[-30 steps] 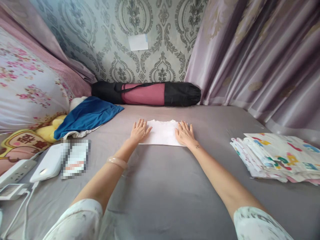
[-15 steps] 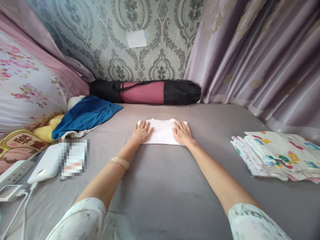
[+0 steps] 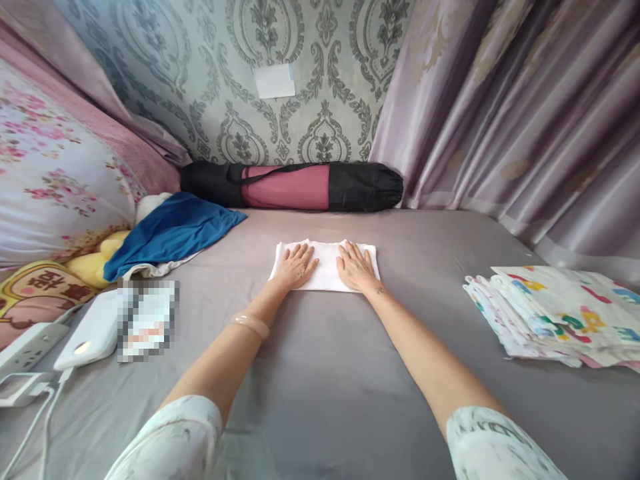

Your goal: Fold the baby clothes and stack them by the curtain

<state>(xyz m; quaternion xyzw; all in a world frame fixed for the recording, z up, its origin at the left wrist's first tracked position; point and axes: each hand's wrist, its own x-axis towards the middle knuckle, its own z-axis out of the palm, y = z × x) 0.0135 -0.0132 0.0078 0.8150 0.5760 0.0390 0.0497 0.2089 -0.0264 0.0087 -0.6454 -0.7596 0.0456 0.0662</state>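
A folded white cloth [image 3: 326,259] lies flat on the grey bed sheet [image 3: 320,373] in the middle. My left hand [image 3: 297,265] rests palm down on its left half, fingers stretched out. My right hand [image 3: 356,265] lies flat on the right half, fingers spread. Both hands hold nothing and sit close together near the cloth's centre. A pale bangle [image 3: 250,324] circles my left wrist.
A stack of folded colourful cloths [image 3: 555,313] sits at the right. A black and pink rolled mat bag [image 3: 295,185] lies against the wall. A blue garment [image 3: 173,230], plush toy, power bank [image 3: 90,330] and power strip [image 3: 25,347] crowd the left. Curtains hang at right.
Both hands have slid inward over the white cloth, from its outer edges toward its centre. The cloth's side edges now show.
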